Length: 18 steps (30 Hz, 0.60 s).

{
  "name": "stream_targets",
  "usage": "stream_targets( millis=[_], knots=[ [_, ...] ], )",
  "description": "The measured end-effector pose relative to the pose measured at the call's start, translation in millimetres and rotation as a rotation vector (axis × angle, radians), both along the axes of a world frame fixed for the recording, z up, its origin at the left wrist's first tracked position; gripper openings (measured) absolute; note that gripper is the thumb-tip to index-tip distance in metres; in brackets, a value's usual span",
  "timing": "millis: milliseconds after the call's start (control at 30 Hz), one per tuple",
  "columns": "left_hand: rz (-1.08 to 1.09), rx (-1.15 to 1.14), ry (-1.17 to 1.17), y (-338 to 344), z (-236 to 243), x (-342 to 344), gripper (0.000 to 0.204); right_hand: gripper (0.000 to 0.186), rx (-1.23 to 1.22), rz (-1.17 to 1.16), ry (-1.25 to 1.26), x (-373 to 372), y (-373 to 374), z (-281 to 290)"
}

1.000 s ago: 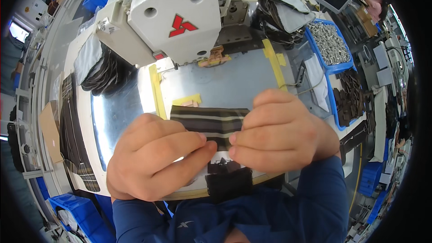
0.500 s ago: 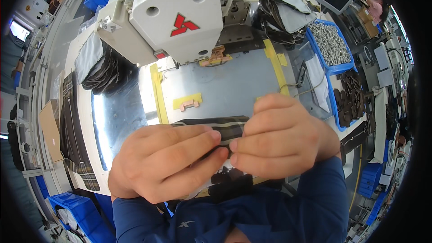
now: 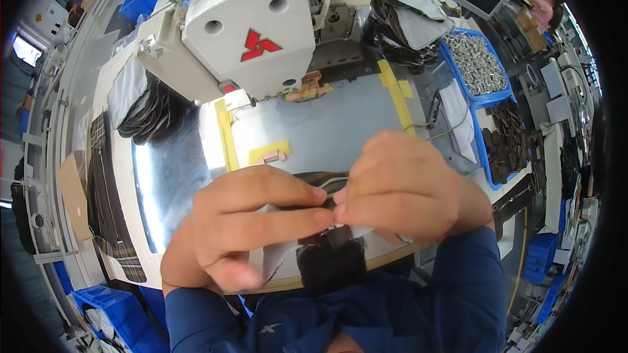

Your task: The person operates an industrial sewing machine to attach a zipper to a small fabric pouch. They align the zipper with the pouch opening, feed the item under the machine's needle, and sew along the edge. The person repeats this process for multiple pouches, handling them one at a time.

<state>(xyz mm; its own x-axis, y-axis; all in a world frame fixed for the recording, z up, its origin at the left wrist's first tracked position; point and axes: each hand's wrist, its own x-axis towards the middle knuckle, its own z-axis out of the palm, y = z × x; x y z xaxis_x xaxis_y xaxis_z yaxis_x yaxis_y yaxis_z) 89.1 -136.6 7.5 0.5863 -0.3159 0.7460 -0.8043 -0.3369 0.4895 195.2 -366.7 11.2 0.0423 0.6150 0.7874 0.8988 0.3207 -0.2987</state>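
My left hand [image 3: 258, 216] and my right hand [image 3: 402, 189] meet at the front of the sewing machine's metal plate, fingertips almost touching. Both are closed in a pinch on a dark plaid fabric piece [image 3: 322, 178] with a pale stripe. Most of the fabric is hidden behind my fingers. Just below the fingertips is a small dark brown piece [image 3: 338, 236], beside something pale that I cannot make out. A black piece [image 3: 331, 267] lies under it at the table edge.
The white sewing machine head [image 3: 248, 33] stands ahead, over a metal plate [image 3: 314, 121] edged with yellow tape. Fabric stacks flank it left [image 3: 147, 104] and right [image 3: 402, 23]. At right, blue bins hold metal rings [image 3: 476, 65] and brown tabs [image 3: 507, 144]. Plaid strips [image 3: 108, 189] lie at left.
My hands have drawn closer together, and my left fingers have spread, with the lower ones dropping. Less of the plaid fabric shows; more of the brown and black pieces is visible.
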Motion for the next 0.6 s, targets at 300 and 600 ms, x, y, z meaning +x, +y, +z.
stream_targets(
  millis=[300, 600],
  knots=[
    [0.025, 0.110, -0.052, 6.0, -5.9, -7.4, 0.026, 0.016, 0.044, -0.005, -0.072, -4.3, 3.6, -3.2],
    [0.157, 0.297, -0.105, 2.8, 4.8, -14.1, 0.024, 0.013, 0.089, -0.093, -0.170, -16.0, 3.3, 5.5]
  ],
)
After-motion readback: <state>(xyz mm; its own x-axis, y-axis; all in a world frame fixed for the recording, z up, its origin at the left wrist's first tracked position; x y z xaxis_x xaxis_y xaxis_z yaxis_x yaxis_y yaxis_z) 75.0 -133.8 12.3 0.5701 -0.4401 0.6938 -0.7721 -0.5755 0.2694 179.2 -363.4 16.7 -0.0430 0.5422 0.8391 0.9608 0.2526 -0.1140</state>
